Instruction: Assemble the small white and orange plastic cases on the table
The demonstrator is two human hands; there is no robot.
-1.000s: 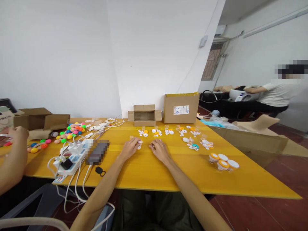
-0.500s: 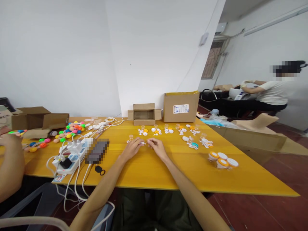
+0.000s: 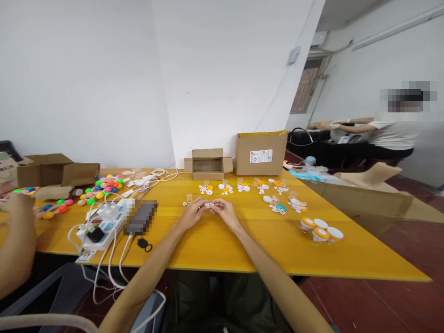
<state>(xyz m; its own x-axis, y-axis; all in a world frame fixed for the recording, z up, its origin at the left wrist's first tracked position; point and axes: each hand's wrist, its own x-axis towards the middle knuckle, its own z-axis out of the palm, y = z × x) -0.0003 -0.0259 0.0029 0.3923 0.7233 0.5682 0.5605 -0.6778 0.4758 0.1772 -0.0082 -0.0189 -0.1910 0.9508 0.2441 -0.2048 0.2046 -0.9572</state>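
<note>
Over the middle of the table, my left hand [image 3: 191, 213] and my right hand [image 3: 225, 212] are close together, fingers curled inward. Between their fingertips is a row of small white pieces with dark and reddish marks [image 3: 209, 205]; both hands grip it. The pieces are too small to tell more. Just beyond my left hand stands a clear plastic cup [image 3: 189, 198], with a small white marked piece [image 3: 185, 203] beside it. Behind my hands lie little groups of white marked pieces, each with a clear cup and lids, such as an orange-and-white lid [image 3: 209, 190].
Several lidded jars [image 3: 321, 227] stand at the right. A small open carton [image 3: 208, 170] and a larger box [image 3: 261, 155] are at the back. Left are a power strip [image 3: 106, 229] with cables, a phone [image 3: 140, 218] and coloured balls [image 3: 107, 185]. Another person's arm [image 3: 17, 240] reaches in.
My right hand has moved slightly left and now meets my left hand at the white pieces. The person in the background has stretched their arms farther out.
</note>
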